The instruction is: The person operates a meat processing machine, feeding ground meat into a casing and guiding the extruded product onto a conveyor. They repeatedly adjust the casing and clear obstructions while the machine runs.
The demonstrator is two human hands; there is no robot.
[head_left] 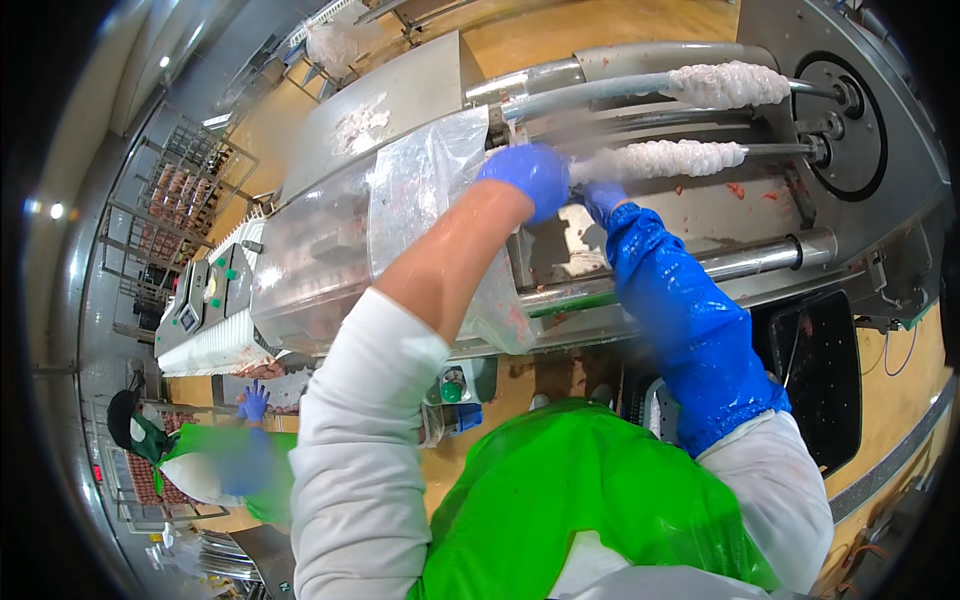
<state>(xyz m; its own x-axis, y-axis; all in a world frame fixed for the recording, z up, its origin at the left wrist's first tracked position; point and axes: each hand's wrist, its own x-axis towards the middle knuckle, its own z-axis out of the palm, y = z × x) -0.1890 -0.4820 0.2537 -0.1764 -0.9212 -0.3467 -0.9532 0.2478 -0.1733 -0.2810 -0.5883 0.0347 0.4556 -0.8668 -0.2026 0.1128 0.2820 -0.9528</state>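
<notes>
A gathered white sausage casing [660, 160] is bunched along the nearer metal stuffing tube [775, 149] of a steel machine. My left hand [530, 180], in a blue-violet glove, is closed round the left end of this casing. Just to its right, my right hand [603, 198] has its gloved fingers curled at the casing's underside, partly hidden and slightly blurred. A second gathered casing [728, 85] sits on the farther stuffing tube [590, 98], apart from both hands.
The tubes join a round plate [838, 130] at the right. A clear guard [310, 270] and plastic sheet [425, 170] lie left of my hands. Below right stands a black crate [815, 380]. At the lower left, a co-worker [215, 460] in a green apron reaches towards a tray.
</notes>
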